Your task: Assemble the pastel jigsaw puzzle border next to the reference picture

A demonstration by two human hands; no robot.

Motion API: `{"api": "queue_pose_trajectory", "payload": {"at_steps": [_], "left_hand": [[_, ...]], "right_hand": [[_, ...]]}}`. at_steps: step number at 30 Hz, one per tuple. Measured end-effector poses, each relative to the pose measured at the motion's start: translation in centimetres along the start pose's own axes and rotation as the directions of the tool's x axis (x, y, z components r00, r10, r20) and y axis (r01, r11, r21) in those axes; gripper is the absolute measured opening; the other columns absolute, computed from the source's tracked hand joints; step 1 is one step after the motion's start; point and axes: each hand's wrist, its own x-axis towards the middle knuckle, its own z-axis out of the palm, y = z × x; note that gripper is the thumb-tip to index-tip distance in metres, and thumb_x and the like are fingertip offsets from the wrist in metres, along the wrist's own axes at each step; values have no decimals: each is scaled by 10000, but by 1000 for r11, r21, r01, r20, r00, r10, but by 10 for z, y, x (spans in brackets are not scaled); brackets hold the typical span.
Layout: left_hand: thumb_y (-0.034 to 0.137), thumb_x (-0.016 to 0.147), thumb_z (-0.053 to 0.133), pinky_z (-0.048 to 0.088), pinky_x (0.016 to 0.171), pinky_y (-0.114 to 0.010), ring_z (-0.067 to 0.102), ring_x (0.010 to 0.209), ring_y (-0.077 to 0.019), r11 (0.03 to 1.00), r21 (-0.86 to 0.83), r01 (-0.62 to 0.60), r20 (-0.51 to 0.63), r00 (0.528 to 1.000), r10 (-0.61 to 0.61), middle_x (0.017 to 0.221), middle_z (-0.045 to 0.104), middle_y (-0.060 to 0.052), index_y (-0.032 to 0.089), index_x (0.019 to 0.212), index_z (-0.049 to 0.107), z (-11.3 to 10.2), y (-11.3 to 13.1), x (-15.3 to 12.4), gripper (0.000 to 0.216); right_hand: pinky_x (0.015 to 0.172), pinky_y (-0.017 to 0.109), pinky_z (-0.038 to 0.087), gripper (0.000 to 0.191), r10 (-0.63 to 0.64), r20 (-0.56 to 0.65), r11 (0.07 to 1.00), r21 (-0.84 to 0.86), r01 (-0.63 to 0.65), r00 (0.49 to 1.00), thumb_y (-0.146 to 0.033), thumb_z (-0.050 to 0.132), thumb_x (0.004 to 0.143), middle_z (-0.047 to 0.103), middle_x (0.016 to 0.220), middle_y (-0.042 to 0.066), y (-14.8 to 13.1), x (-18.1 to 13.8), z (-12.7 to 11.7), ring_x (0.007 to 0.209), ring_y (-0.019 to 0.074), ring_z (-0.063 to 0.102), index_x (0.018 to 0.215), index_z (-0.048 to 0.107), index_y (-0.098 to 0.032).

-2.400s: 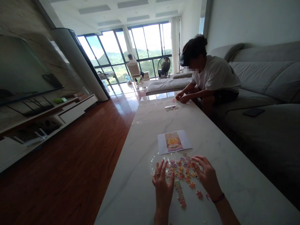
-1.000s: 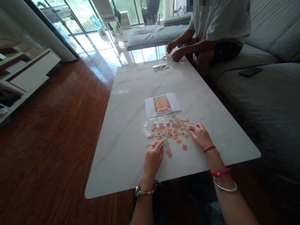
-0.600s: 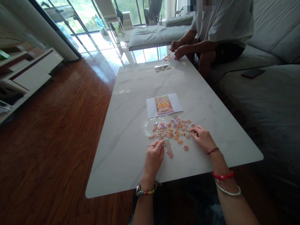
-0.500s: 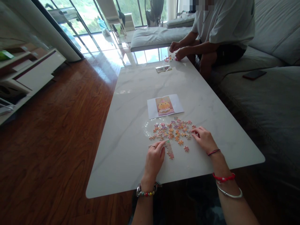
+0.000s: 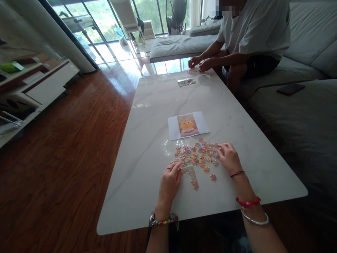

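Loose jigsaw puzzle pieces (image 5: 195, 160) in orange, pink and purple lie spread on the white marbled table (image 5: 137, 182). Several joined pieces (image 5: 193, 175) form a corner-shaped strip with a green spot at its bend. The fingers of my left hand (image 5: 170, 181) are closed at the left end of this strip and partly cover it. At the right edge of the pile, my right hand (image 5: 229, 158) has thumb and forefinger closed on a puzzle piece, mostly hidden by the fingertips. One pink piece (image 5: 213, 177) lies apart, between my hands.
Beyond the pile lies a creased sheet (image 5: 172, 128) with a cartoon picture. Farther off are a small packet (image 5: 186, 82) and a seated person (image 5: 259, 31) whose hands are over other small pieces. A grey sofa (image 5: 289, 119) runs along the right, with a phone (image 5: 291, 89) on it.
The view has tilted slightly, so the table sits lower. My left hand has shifted left, showing more of the joined strip. My right hand has moved slightly along the pile's right edge.
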Motion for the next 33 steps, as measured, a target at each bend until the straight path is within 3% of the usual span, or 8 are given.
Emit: {"api": "queue_pose_trajectory", "payload": {"at_steps": [8,11,16,21,26,29,33], "left_hand": [[156,815,429,464,829,-339,563,937,-174,999,7,50,35,998,-51,1041,594,-60,216,1073,536,-3,-8,7,285],[159,816,430,463,828,-335,563,934,-173,999,1,53,29,998,-53,1036,595,-60,216,1075,535,-3,-11,8,285],[156,816,431,466,821,-320,567,922,-166,998,-1,55,7,998,-55,1022,598,-56,224,1061,543,-5,-13,8,278],[153,814,431,468,817,-316,570,914,-166,999,-7,44,-6,999,-44,1013,601,-52,231,1061,543,-4,-14,10,282],[151,815,431,462,824,-318,567,919,-167,998,-3,58,7,998,-58,1018,599,-52,226,1058,542,-5,-14,10,277],[150,817,432,456,830,-320,563,925,-167,997,1,76,8,997,-76,1021,598,-52,217,1049,543,-7,-14,10,266],[157,822,433,453,833,-320,560,923,-168,996,12,92,-34,995,-91,1013,597,-55,208,1055,536,-11,-15,10,260]], "right_hand": [[746,361,394,300,-35,25,979,-202,39,999,-239,464,774,508,1059,95,-5,12,7,850,212,455,1044,595,-229],[715,364,386,263,-23,56,974,-225,35,998,-242,464,780,511,1081,91,-7,14,10,865,224,439,994,617,-247],[720,361,375,187,-5,46,980,-196,14,999,-243,470,777,540,998,89,-6,17,14,873,221,444,833,647,-220],[743,349,364,200,-56,21,988,-144,59,998,-254,471,784,549,993,83,-16,21,14,880,211,458,890,637,-221],[733,340,342,182,-127,136,982,-123,144,983,-268,480,793,555,1036,62,-39,19,21,903,208,453,886,635,-254],[734,342,341,159,-121,166,983,-117,141,979,-276,485,789,570,1010,61,-43,19,25,906,213,450,829,636,-242],[765,346,349,194,-96,117,993,-62,104,988,-267,461,797,571,994,68,-38,22,23,893,209,469,876,632,-221]]}}
